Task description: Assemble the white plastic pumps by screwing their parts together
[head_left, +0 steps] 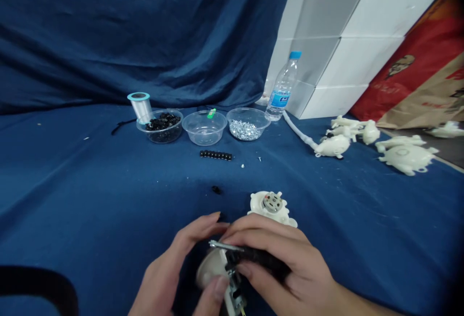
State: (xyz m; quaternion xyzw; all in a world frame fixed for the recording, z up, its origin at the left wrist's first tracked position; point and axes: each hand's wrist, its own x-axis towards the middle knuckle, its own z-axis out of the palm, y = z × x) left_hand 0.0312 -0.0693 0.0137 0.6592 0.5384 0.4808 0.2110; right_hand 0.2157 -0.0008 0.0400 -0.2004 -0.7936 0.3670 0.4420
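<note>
At the near edge of the blue-covered bench (108, 185), I see the left hand (174, 267) closed around a white housing (210, 267), thumb across its front. The right hand (286, 263) is wrapped around a black-handled tool (261, 256), whose metal tip lies over the top of that housing. A motor unit (271, 207) in a white shell rests on the cloth just beyond the right hand's fingers, and a row of three clear bowls (205, 135) stands well behind it, near a water bottle (282, 89).

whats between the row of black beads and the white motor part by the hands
One small black piece lies on the blue cloth between the row of black beads and the white motor part, plus tiny pale specks nearer the beads. Head view.
</note>
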